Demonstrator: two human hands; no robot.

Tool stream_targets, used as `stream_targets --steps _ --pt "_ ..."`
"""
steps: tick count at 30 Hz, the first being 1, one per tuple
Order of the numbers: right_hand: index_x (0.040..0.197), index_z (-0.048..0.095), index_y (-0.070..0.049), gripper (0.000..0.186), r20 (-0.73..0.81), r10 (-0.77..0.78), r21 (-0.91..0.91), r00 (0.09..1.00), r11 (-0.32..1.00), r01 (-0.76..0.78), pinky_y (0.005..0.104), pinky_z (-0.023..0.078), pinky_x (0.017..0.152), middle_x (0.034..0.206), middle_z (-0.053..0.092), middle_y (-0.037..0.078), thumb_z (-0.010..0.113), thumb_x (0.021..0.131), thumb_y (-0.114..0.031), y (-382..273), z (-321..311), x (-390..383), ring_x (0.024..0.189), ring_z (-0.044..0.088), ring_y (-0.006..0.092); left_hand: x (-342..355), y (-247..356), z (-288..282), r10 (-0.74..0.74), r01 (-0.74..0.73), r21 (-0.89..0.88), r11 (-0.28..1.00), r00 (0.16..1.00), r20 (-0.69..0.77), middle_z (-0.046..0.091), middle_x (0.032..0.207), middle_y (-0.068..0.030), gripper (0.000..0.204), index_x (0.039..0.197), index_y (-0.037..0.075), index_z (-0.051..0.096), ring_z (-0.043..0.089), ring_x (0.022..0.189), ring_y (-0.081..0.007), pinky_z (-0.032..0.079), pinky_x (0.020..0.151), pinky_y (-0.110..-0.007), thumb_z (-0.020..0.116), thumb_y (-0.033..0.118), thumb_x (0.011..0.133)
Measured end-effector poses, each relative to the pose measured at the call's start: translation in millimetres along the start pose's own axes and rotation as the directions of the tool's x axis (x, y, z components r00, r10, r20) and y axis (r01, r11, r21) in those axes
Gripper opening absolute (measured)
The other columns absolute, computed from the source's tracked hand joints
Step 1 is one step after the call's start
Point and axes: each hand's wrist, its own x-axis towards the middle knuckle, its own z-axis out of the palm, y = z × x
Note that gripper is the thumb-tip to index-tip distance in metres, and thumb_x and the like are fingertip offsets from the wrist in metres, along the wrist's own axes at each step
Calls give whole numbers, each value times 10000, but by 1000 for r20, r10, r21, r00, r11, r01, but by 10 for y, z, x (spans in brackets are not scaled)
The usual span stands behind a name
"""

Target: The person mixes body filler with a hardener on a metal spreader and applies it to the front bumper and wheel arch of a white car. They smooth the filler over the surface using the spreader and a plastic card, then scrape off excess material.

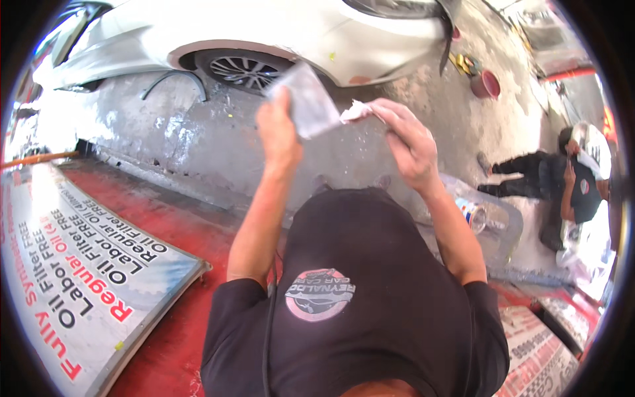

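My left hand (281, 135) is closed on a flat, pale, rectangular plate (307, 102), tilted and slightly blurred, with its thumb over the near face. Close to the plate's right edge, my right hand (413, 142) pinches a thin spreader (357, 111) coated in whitish-pink paste. The spreader's tip is beside the plate's corner; whether they touch is hard to tell. Both hands are raised in front of my chest, above the grey floor. Pale smudges mark the right fingers.
A silver-white car (278, 26) with a spoked wheel (241, 69) stands ahead. A curved arch trim (173, 76) lies beside it. A large printed sign board (99, 264) is at left. At right are a dark-red bucket (486, 85), a can (473, 215) and another person (575, 185).
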Motion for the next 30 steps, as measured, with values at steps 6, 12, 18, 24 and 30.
stream_targets --steps 6,12,18,24,30 --pt "1260 676 -59 567 249 -84 -250 965 957 148 451 436 1097 1357 540 177 549 732 106 408 240 -417 1317 504 378 -413 -84 188 -236 280 -465 840 960 151 673 1225 -165 365 1296 -58 566 676 1099 -262 535 974 -399 505 206 1052" --pt "1316 650 -107 603 73 87 -239 994 969 -67 436 482 1062 1276 626 153 524 769 113 564 115 -314 1250 567 377 -473 189 192 -25 49 -158 986 989 149 719 1070 -111 410 1191 -68 644 691 971 -180 549 876 -331 462 285 1089" --pt "1210 709 -70 548 263 -65 -326 963 933 152 463 460 1048 1231 657 131 552 705 73 154 398 66 1188 592 374 -286 -102 136 46 -64 163 985 992 115 713 987 -102 479 1054 -58 701 653 818 -145 527 726 -301 405 316 1102" --pt "1186 725 -95 554 369 -111 -278 923 934 223 495 468 1025 1222 653 127 563 680 62 139 502 -206 1180 592 386 -266 -199 26 28 -18 110 994 995 -92 655 781 -25 461 880 -54 685 541 703 -97 453 639 -297 446 287 1078" --pt "1206 712 -119 546 334 -47 -204 941 972 121 442 481 991 1165 656 131 547 725 79 452 293 -399 1138 603 345 -165 249 -28 181 -185 -41 982 979 -88 718 1025 -121 455 1103 -65 670 704 882 -176 568 796 -325 464 340 1086"
